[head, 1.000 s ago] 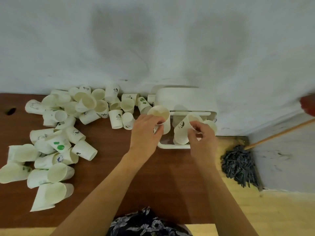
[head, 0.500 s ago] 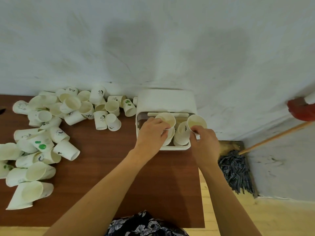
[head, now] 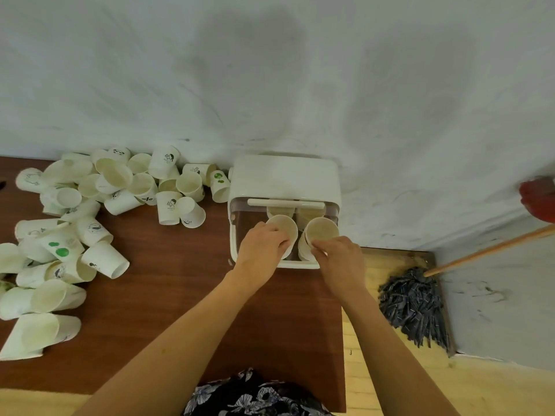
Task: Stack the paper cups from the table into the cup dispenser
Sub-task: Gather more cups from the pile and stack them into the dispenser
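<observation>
We see left hand (head: 260,247) gripping one cup (head: 283,227), right hand (head: 340,257) pinching another cup (head: 321,230), both inside white dispenser (head: 285,181); loose cups (head: 90,217) piled on tabletop (head: 168,283) left.

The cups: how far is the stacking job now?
Early stage. Done: a few cups already sit inside the dispenser, behind its bar. In hand: the left hand grips one cup and the right hand grips another cup, both over the dispenser opening. Left: a big pile of loose cups lies on the table.
</observation>
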A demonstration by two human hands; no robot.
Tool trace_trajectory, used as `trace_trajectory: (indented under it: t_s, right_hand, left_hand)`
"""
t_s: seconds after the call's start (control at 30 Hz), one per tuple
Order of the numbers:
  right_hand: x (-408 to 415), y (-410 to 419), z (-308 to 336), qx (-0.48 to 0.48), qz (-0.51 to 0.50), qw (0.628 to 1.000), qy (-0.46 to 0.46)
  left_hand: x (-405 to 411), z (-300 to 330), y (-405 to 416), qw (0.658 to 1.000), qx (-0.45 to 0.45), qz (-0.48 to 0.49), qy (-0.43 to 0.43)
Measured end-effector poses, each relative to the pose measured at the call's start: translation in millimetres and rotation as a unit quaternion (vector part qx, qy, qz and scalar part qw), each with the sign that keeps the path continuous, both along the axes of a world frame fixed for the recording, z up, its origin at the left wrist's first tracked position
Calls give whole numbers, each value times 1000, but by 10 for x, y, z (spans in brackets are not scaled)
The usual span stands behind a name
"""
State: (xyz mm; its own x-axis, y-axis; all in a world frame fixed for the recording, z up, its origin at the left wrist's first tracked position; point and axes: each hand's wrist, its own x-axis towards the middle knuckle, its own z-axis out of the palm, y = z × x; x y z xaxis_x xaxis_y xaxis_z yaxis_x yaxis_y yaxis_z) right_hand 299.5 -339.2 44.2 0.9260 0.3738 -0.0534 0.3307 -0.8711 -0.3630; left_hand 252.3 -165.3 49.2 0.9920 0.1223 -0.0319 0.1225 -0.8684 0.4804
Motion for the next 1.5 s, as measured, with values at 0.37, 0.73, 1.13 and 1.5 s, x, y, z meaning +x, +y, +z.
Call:
trace_trajectory:
  t_s: [0.37,0.73,1.13,1.5]
  right_hand:
    - [90,110,-233,2,27,998,-49]
    - [-94,55,-255,170,-51,982,-62]
    - [-105,16,-642,192,-242,929,205]
    - [180,220,-782,274,-231,913,196]
  left_hand:
    - [97,-149,-113,1000,-15,0,1]
    - [-35,-263,-44,993,-64,42,-88]
    - [-215,-672,150,962,-152,180,139]
    - [100,-937,58,937,-278,203,53]
